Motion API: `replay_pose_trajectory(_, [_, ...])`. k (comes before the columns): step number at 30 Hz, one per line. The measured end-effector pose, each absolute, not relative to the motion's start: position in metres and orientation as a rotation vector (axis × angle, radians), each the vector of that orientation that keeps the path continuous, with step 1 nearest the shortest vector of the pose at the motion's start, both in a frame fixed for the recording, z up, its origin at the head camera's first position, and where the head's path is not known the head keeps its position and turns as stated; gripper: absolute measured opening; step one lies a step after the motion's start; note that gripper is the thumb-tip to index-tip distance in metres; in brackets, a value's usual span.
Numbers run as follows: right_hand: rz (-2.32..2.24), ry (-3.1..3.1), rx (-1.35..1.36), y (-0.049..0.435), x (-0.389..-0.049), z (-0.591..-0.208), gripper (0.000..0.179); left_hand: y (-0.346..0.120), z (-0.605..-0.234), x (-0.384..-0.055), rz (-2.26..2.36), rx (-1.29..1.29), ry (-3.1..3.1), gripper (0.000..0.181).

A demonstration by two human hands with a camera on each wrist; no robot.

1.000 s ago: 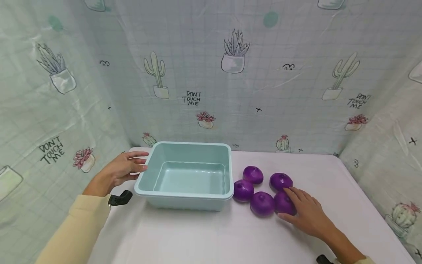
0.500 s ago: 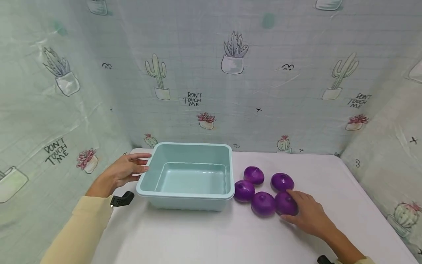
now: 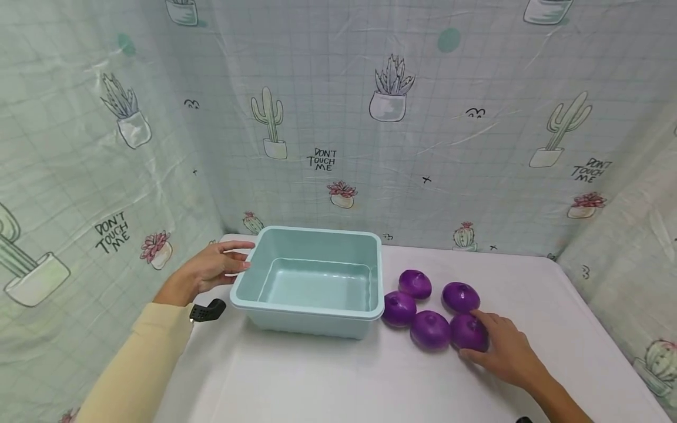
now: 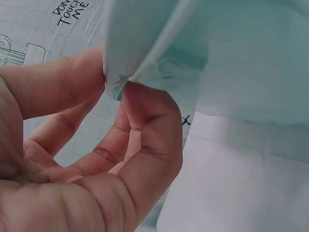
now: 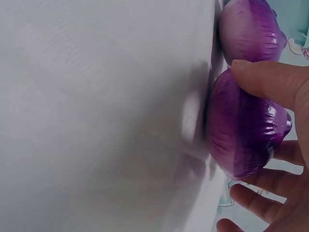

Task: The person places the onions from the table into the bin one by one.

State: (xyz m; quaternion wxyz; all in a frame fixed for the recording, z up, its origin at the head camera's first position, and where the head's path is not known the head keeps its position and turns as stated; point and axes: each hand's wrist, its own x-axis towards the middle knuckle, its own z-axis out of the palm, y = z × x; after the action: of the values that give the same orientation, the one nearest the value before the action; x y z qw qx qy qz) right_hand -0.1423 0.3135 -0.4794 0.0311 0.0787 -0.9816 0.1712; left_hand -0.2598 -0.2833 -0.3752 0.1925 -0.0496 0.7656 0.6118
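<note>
A pale blue plastic basin stands on the table with its inside bare. My left hand is at its left side, thumb and a finger pinching the rim in the left wrist view. Several glossy purple onions sit in a cluster just right of the basin. My right hand holds the nearest-right purple onion from its right side. In the right wrist view the thumb lies on one side of that onion and fingertips reach its opposite side. It rests low at the table surface.
Another onion sits directly left of the held one, and one lies just behind it. Two more onions, one of them right beside the basin wall, complete the group. A cactus-print curtain encloses the back and sides of the white table.
My right hand's fingers have slid back from over the onion's top to its right side. The whole head view has shifted slightly; the basin and onions keep their places.
</note>
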Motion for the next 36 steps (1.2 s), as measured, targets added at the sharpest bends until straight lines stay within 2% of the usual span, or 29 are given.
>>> replay_pose_trajectory(11, [0.578, -3.009, 0.151, 0.325, -0.127, -0.473, 0.092, -0.28, -0.375, -0.269, 1.664, -0.072, 2.156, 0.072])
replay_pose_trajectory(36, [0.634, -2.871, 0.364, 0.297, -0.136, -0.427, 0.084, -0.29, -0.381, -0.264, 1.751, -0.056, 2.055, 0.07])
